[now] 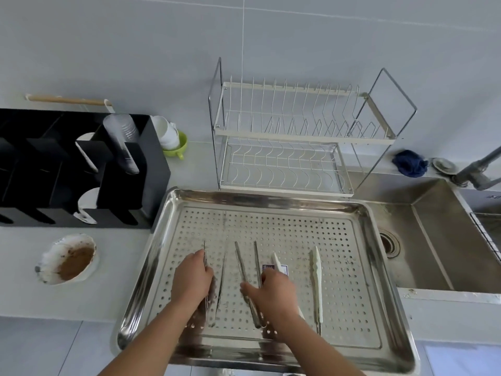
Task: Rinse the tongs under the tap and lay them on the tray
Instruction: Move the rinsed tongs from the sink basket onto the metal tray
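A perforated steel tray (271,198) lies on the counter in front of me with three pairs of tongs on it. My left hand (192,278) rests over the left steel tongs (221,283), fingers curled round their left arm. Over the middle steel tongs (240,260) my right hand (273,289) closes, thumb across their left arm and fingers at the right arm. White-tipped tongs (316,275) lie on the right; their left arm is partly hidden by my right hand. The tap (477,169) stands at the far right above the sink (433,240).
An empty two-tier dish rack (284,147) stands behind the tray. A black organiser (81,169) with cups sits at the left, a dirty shell-shaped dish (69,259) in front of it. A blue cloth (410,162) lies by the tap.
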### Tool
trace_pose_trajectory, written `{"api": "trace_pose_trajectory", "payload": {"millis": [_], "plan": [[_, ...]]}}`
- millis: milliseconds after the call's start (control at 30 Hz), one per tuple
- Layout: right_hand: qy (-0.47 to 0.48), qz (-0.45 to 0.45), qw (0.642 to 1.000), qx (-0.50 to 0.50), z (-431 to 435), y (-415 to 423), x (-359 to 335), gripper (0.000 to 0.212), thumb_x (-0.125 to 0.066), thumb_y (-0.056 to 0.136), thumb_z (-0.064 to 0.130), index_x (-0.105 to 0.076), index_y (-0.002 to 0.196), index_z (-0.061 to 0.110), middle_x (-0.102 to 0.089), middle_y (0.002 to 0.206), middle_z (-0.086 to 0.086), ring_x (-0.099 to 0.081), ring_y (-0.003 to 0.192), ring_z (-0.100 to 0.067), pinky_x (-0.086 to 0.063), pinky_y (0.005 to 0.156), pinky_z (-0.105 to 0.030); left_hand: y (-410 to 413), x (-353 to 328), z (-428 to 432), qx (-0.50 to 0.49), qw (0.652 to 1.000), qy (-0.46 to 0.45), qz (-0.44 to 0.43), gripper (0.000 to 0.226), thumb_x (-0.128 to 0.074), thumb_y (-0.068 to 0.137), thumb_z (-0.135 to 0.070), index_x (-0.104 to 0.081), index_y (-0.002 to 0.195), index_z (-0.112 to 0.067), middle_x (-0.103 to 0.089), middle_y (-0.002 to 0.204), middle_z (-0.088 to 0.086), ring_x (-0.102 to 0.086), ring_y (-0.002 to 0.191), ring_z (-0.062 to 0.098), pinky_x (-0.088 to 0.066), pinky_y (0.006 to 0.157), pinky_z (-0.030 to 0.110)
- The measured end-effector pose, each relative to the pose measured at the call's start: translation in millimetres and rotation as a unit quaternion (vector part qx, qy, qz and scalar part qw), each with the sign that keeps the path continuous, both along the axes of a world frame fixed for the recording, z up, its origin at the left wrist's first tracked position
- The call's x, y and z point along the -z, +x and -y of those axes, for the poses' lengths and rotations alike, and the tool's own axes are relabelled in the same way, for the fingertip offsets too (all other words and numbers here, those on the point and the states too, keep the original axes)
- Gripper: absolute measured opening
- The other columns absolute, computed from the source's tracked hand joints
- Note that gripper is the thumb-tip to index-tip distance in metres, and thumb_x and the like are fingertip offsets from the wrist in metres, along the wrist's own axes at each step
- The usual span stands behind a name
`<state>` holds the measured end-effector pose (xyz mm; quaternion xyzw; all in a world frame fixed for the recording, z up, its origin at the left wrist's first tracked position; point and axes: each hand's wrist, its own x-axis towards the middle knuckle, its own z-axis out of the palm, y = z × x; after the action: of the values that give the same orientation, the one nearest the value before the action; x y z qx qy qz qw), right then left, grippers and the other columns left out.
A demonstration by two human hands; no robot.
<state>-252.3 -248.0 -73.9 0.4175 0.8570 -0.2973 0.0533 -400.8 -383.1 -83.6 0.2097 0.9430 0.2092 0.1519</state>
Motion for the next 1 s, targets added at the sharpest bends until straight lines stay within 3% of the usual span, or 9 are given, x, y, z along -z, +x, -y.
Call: {"api": "trace_pose_trajectory", "payload": {"millis": [100,200,333,433,533,700,867,1000], "plan": [[0.016,0.006,1.000,0.020,-7,-1,1,0.051,-0.069,0.075,0.070,-0.057,0.086,0.021,-0.060,0.076,0.008,-0.058,0.065,-0.009,-0.044,0.050,-0.022,-2,1,-1,0.004,1.000,0.013,0.004,0.035,-0.058,0.095,-0.018,-0.059,0.129,-0.012,-0.066,0.106,0.001,-0.063,0.091,0.015,-0.050,0.078,0.025],[0.015,0.007,0.999,0.035,-10,0,2,0.062,-0.071,0.075,0.071,-0.053,0.105,0.020,-0.069,0.090,0.003,-0.069,0.081,-0.016,-0.057,0.063,-0.028,-3,-1,-2,0.009,1.000,0.023,0.009,0.034,-0.058,0.095,-0.021,-0.060,0.127,-0.014,-0.066,0.106,0.001,-0.063,0.091,0.015,-0.053,0.081,0.028],[0.013,0.001,0.999,0.045,-5,5,4,0.072,-0.070,0.075,0.073,-0.045,0.119,0.021,-0.070,0.089,0.001,-0.069,0.078,-0.018,-0.052,0.058,-0.028,1,2,3,0.016,0.999,0.031,0.009,0.034,-0.060,0.094,-0.024,-0.059,0.127,-0.013,-0.067,0.111,0.002,-0.057,0.086,0.010,-0.045,0.075,0.023],[0.015,0.001,0.999,0.045,0,5,5,0.069,-0.069,0.083,0.064,-0.041,0.131,0.023,-0.070,0.089,0.004,-0.065,0.075,-0.016,-0.050,0.059,-0.027,5,3,5,0.028,0.999,0.027,0.011,0.039,-0.058,0.095,-0.021,-0.057,0.133,-0.014,-0.065,0.109,0.001,-0.059,0.087,0.012,-0.049,0.078,0.025],[0.003,-0.001,0.999,0.045,5,4,4,0.066,-0.068,0.086,0.060,-0.042,0.134,0.022,-0.061,0.075,0.010,-0.059,0.065,-0.010,-0.044,0.051,-0.024,5,2,3,0.034,0.999,0.022,0.011,0.040,-0.058,0.095,-0.018,-0.056,0.136,-0.013,-0.065,0.109,0.001,-0.060,0.088,0.013,-0.051,0.077,0.025],[-0.017,-0.003,0.998,0.062,11,3,1,0.068,-0.071,0.083,0.060,-0.043,0.131,0.020,-0.063,0.076,0.006,-0.058,0.063,-0.009,-0.040,0.048,-0.023,6,0,-2,0.048,0.999,0.007,0.005,0.029,-0.058,0.095,-0.017,-0.060,0.124,-0.014,-0.062,0.099,-0.001,-0.059,0.076,0.009,-0.047,0.066,0.020],[-0.032,0.016,0.997,0.063,12,2,-3,0.070,-0.072,0.085,0.056,-0.039,0.135,0.019,-0.061,0.069,0.007,-0.059,0.060,-0.006,-0.040,0.044,-0.020,7,0,-3,0.063,0.998,0.000,-0.003,0.045,-0.056,0.097,-0.020,-0.050,0.141,-0.013,-0.063,0.114,0.004,-0.065,0.087,0.015,-0.056,0.075,0.028],[-0.036,0.020,0.997,0.068,14,0,-5,0.071,-0.072,0.086,0.055,-0.039,0.137,0.019,-0.064,0.073,0.005,-0.061,0.061,-0.005,-0.039,0.042,-0.018,10,0,-4,0.063,0.998,0.006,0.002,0.048,-0.055,0.097,-0.021,-0.048,0.143,-0.012,-0.062,0.114,0.005,-0.063,0.084,0.015,-0.057,0.075,0.029]]}}
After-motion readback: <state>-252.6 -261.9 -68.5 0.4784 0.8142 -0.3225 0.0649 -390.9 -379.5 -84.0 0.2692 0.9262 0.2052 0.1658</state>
